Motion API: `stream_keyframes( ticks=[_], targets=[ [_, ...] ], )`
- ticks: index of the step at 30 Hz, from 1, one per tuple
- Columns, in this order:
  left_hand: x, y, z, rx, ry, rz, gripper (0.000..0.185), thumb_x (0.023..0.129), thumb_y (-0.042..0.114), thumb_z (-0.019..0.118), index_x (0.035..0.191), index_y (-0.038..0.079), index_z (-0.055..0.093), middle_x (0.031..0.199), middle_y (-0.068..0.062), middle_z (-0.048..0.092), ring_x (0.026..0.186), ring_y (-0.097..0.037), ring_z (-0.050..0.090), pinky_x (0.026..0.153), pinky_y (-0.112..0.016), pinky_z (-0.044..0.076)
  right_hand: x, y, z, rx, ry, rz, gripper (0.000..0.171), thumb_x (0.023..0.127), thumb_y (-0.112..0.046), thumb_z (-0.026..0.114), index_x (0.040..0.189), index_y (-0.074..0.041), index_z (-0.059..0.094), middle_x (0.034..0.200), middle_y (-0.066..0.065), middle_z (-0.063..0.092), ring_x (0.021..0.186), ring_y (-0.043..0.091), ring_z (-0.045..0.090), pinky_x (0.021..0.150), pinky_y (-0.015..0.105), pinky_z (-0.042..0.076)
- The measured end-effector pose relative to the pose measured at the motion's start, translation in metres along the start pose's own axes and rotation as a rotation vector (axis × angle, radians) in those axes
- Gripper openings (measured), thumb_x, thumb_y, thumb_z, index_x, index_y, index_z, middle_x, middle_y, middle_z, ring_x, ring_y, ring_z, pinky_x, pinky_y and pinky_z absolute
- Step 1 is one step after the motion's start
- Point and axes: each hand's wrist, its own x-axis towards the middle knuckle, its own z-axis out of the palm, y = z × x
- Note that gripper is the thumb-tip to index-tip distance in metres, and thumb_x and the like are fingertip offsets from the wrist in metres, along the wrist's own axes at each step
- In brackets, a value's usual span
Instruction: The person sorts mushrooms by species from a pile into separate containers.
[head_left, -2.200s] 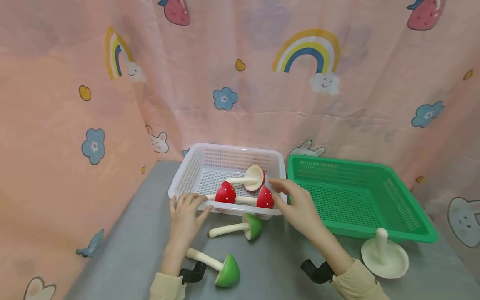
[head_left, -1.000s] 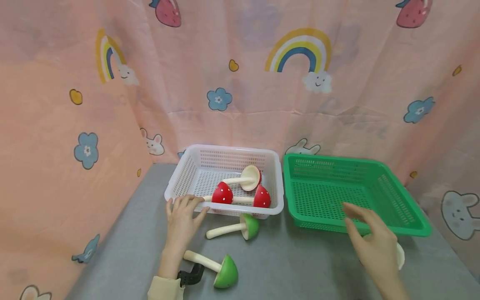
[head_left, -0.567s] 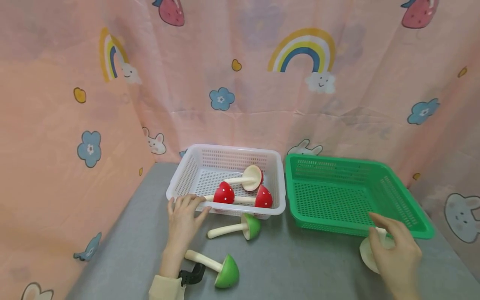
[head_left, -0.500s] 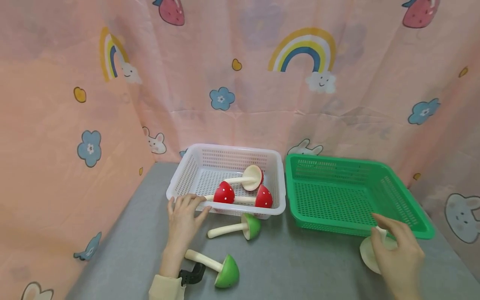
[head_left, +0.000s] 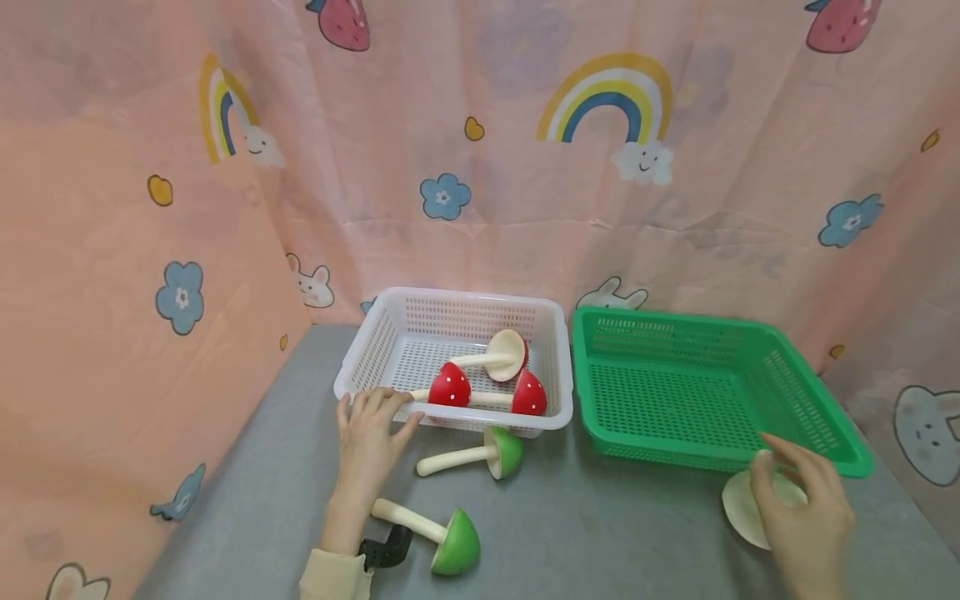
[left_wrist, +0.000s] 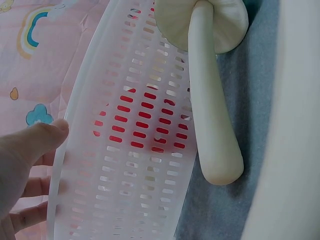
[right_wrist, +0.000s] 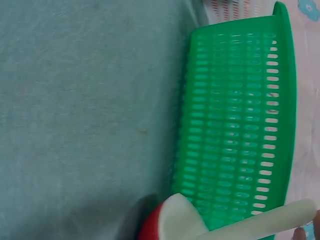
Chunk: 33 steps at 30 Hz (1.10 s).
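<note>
mushroom: pale cap on the grey table, cap-down, just in front of the green basket's near right corner; wrist view shows a red rim under the cream cap and the stem lying toward 3 o'clock.
right hand: over the mushroom, fingers curled round the stem, so I read it as grasping the stem; actual contact is hidden by the hand.
risk 1: the hold looks like fingertips only on a smooth stem. Heavy cap could swing and slip out on a lift.
risk 2: cap sits close to the basket wall at 12 o'clock. Could snag the rim or shove the basket.
left hand: flat, fingers straight over the near rim of the white basket, pressing, not grasping.
white basket contents: red mushrooms.
table, 6 o'clock of white basket: two green mushrooms.
</note>
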Motion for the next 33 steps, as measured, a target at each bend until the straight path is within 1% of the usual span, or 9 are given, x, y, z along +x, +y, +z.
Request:
stream_keyframes(
  ticks=[3,7,11,14,19,24,26,30,33],
  targets=[
    [0.0,0.0,0.0,0.001,-0.002,-0.003,0.023,0.08,0.03,0.078,0.099,0.019,0.072,0.104,-0.005,0.067,0.106,-0.029,0.054,0.108,-0.062,0.025,-0.002,0.005,0.001,0.001,0.0,0.009,0.029,0.082,0.006,0.067,0.111,0.002,0.069,0.107,-0.036,0.048,0.103,-0.015,0.044,0.081,-0.001,0.037],
    [0.0,0.0,0.001,0.003,-0.004,-0.004,0.023,0.081,0.03,0.077,0.099,0.019,0.072,0.104,-0.005,0.067,0.106,-0.029,0.054,0.108,-0.062,0.025,-0.004,0.012,0.0,-0.026,-0.024,0.057,0.033,0.08,0.007,0.07,0.113,0.004,0.067,0.104,-0.036,0.044,0.1,-0.016,0.042,0.079,-0.004,0.035],
    [0.0,0.0,0.001,0.003,0.0,0.002,0.023,0.081,0.031,0.077,0.099,0.019,0.072,0.104,-0.005,0.067,0.105,-0.029,0.054,0.108,-0.063,0.025,-0.006,0.016,-0.001,-0.072,-0.096,0.221,0.035,0.086,-0.011,0.07,0.119,-0.002,0.065,0.098,-0.034,0.044,0.095,-0.018,0.042,0.078,-0.003,0.034],
    [0.001,0.0,0.001,0.004,0.006,0.005,0.023,0.08,0.031,0.077,0.099,0.019,0.072,0.103,-0.005,0.067,0.106,-0.029,0.054,0.108,-0.063,0.025,-0.006,0.017,-0.001,-0.089,-0.14,0.307,0.036,0.089,-0.022,0.068,0.122,-0.007,0.064,0.098,-0.032,0.046,0.094,-0.018,0.042,0.079,-0.001,0.035],
    [0.0,-0.001,0.001,0.002,0.011,0.005,0.023,0.08,0.03,0.078,0.099,0.018,0.072,0.103,-0.005,0.067,0.105,-0.029,0.055,0.108,-0.063,0.025,-0.007,0.018,0.0,-0.072,-0.135,0.286,0.032,0.09,-0.02,0.068,0.119,-0.008,0.067,0.097,-0.031,0.05,0.092,-0.018,0.047,0.079,-0.001,0.038],
    [0.0,0.0,0.0,0.0,0.013,0.007,0.023,0.08,0.03,0.078,0.099,0.018,0.072,0.103,-0.006,0.067,0.105,-0.029,0.055,0.108,-0.063,0.026,-0.007,0.02,0.0,-0.024,-0.092,0.234,0.03,0.087,-0.002,0.066,0.117,-0.002,0.067,0.094,-0.028,0.051,0.086,-0.016,0.05,0.075,-0.004,0.04],
    [0.0,0.0,0.0,0.0,0.013,0.006,0.023,0.08,0.03,0.078,0.099,0.018,0.072,0.103,-0.006,0.067,0.105,-0.029,0.055,0.108,-0.063,0.026,-0.006,0.02,-0.001,-0.023,-0.089,0.251,0.032,0.087,0.001,0.064,0.119,-0.002,0.066,0.093,-0.028,0.051,0.086,-0.016,0.05,0.073,-0.005,0.041],
    [0.0,0.0,0.0,0.002,0.013,0.005,0.023,0.079,0.03,0.079,0.099,0.018,0.072,0.103,-0.005,0.067,0.105,-0.029,0.055,0.108,-0.064,0.026,-0.003,0.016,-0.005,-0.049,-0.096,0.321,0.032,0.09,-0.005,0.062,0.122,-0.008,0.065,0.094,-0.03,0.049,0.087,-0.017,0.048,0.068,-0.004,0.039],
    [0.001,0.001,0.0,0.005,0.011,0.005,0.024,0.079,0.03,0.078,0.099,0.018,0.072,0.103,-0.005,0.067,0.106,-0.029,0.055,0.108,-0.063,0.026,0.0,0.01,-0.008,-0.051,-0.103,0.352,0.032,0.091,-0.009,0.062,0.123,-0.011,0.065,0.095,-0.031,0.051,0.088,-0.015,0.049,0.066,-0.003,0.039]
  ],
)
